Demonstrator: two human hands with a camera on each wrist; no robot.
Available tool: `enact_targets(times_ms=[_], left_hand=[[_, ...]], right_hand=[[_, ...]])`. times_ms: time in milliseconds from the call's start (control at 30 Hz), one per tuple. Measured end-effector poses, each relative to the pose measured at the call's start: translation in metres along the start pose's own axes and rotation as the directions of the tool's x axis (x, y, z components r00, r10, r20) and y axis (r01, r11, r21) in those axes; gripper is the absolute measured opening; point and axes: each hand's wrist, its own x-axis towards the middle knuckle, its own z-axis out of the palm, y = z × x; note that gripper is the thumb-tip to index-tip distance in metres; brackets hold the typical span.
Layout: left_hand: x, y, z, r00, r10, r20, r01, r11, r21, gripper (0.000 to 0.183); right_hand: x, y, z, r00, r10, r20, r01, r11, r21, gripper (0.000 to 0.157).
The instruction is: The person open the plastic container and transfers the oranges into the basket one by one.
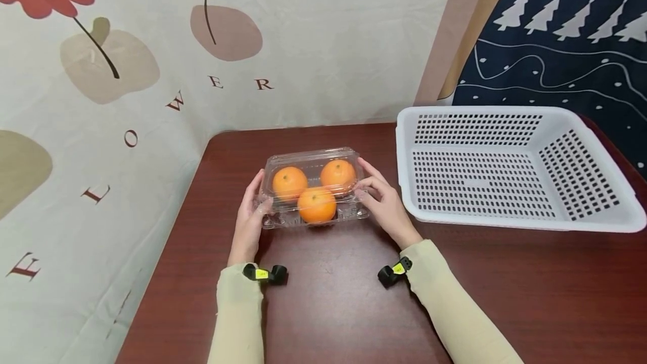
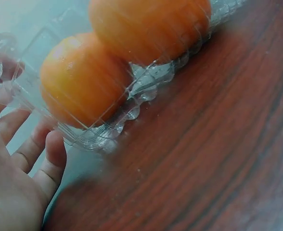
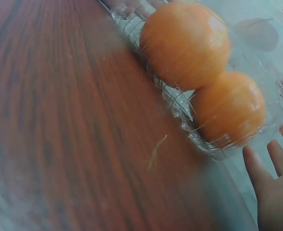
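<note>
A clear plastic clamshell box [image 1: 312, 158] sits on the table in front of me, its lid over three oranges. Two oranges lie at the back, a left one [image 1: 289, 184] and a right one [image 1: 337, 176]; the third orange [image 1: 317, 206] lies in front. My left hand [image 1: 247, 219] holds the box's left end, thumb by the front corner. At the right end, my right hand [image 1: 384, 204] grips the lid's edge with thumb and fingers. Both wrist views show two oranges through the plastic, with the fingers beside the box's ends; some fingertips are hidden behind the plastic.
A white perforated plastic basket [image 1: 480, 184] stands at the right on the dark red-brown table [image 1: 328, 308]. Behind the table hangs a pale cloth [image 1: 328, 44] with printed flowers and letters. A dark blue cloth [image 1: 551, 66] with white trees hangs behind the basket.
</note>
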Motion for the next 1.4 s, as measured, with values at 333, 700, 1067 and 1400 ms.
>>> enact_targets(times_ms=[333, 700, 1067, 1400], left_hand=[[0.003, -0.002, -0.003, 1.000, 0.026, 0.013, -0.026, 0.999, -0.036, 0.055], [0.002, -0.004, -0.005, 1.000, -0.006, 0.016, 0.006, 1.000, -0.029, 0.057], [0.008, -0.002, -0.002, 1.000, 0.025, 0.017, -0.024, 1.000, -0.015, 0.054], [0.015, -0.017, -0.006, 0.999, 0.018, 0.026, -0.016, 0.998, -0.055, 0.052]], right_hand=[[0.000, -0.004, 0.000, 0.999, -0.004, -0.039, 0.004, 1.000, -0.002, 0.010], [-0.003, -0.004, 0.001, 0.999, 0.024, -0.024, -0.024, 1.000, 0.014, 0.013], [-0.004, -0.004, -0.003, 0.999, -0.011, -0.035, 0.011, 1.000, -0.015, 0.012], [-0.005, -0.003, -0.003, 1.000, 0.016, -0.024, -0.017, 0.999, -0.038, 0.011]])
